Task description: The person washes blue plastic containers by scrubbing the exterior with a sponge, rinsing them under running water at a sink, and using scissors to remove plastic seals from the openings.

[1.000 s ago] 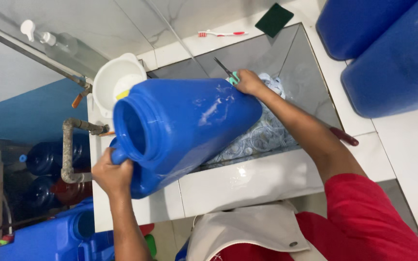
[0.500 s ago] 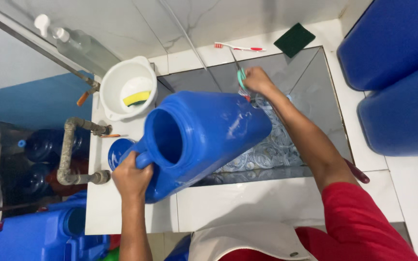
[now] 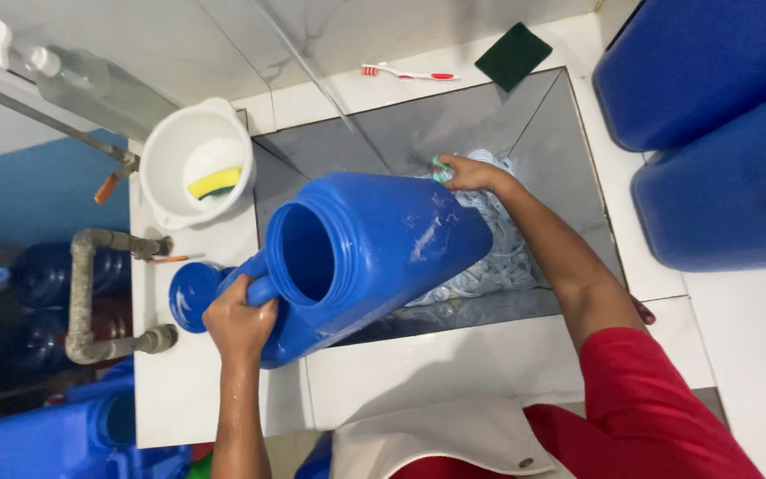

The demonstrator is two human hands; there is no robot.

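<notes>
— Blue plastic everywhere. What is nearest?

— The left hand [image 3: 239,326], wet, curled tight around the handle of a big blue jug [image 3: 361,262]. The jug lies tilted on its side across the front rim of the grey basin [image 3: 525,124], its wide open mouth turned up toward the camera. Just left of the hand a round blue cap [image 3: 193,295] sits on the white tiled counter [image 3: 454,364].

— And the other hand?

— The right hand [image 3: 467,173] reaches over the basin to the far end of the jug, fingers closed on a small green and white thing [image 3: 441,168]; I cannot tell what it is. The hand touches the jug's base there.

— What lies in the basin?

— A heap of pale clear rings [image 3: 498,257], partly under the jug.

— Farther back?

— A white bucket [image 3: 195,164] with a yellow sponge [image 3: 214,183] inside, at the basin's left corner. Beyond the basin, a red and white toothbrush [image 3: 408,74] and a dark green scouring pad [image 3: 513,55] on the ledge. Two large blue containers [image 3: 711,133] stand to the right.
</notes>
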